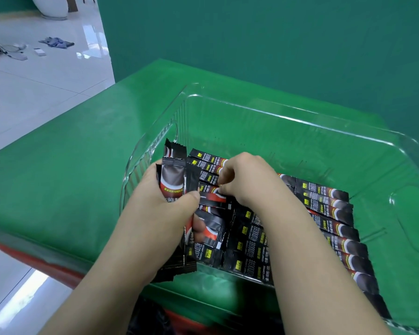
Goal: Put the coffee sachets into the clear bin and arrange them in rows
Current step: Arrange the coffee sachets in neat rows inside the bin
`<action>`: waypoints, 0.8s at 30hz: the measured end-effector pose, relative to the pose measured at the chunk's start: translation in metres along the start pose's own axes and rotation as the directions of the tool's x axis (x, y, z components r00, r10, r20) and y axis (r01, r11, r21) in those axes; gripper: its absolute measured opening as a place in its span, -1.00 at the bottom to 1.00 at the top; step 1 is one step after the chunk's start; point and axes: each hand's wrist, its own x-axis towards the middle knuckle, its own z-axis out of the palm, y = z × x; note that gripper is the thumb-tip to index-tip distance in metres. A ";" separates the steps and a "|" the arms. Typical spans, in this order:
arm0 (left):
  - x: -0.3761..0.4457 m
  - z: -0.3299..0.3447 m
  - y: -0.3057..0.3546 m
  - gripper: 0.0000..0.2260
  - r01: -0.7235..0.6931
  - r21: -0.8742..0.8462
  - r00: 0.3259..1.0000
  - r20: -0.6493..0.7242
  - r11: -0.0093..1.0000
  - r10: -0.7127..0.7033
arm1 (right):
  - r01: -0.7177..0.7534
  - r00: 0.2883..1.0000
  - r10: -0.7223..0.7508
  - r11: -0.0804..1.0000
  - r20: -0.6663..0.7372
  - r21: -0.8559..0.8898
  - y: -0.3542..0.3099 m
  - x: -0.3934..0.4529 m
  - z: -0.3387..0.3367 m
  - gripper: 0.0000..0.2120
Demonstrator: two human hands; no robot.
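your left hand [172, 204] grips a bundle of sachets [173, 182] over the bin [252, 112]. your right hand [244, 180] pinches one sachet beside it; rows lie under and right of it, the far half unfilled.

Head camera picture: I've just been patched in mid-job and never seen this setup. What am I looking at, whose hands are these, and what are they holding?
There is no machine here: a person works with two bare hands, and the single picture comes from a camera worn on their head, looking forward and down. On the green-covered table stands a clear bin. Black coffee sachets already lie in rows inside it. The left hand grips a bundle of sachets standing upright at the bin's left wall. The right hand reaches into the bin, its fingertips pinching a sachet among the left row.
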 end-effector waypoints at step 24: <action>-0.001 0.000 0.006 -0.82 0.059 -0.082 0.995 0.080 0.995 -0.052 | 0.197 0.980 -0.174 0.734 -0.100 0.650 -0.011 -0.023 -0.023 -0.82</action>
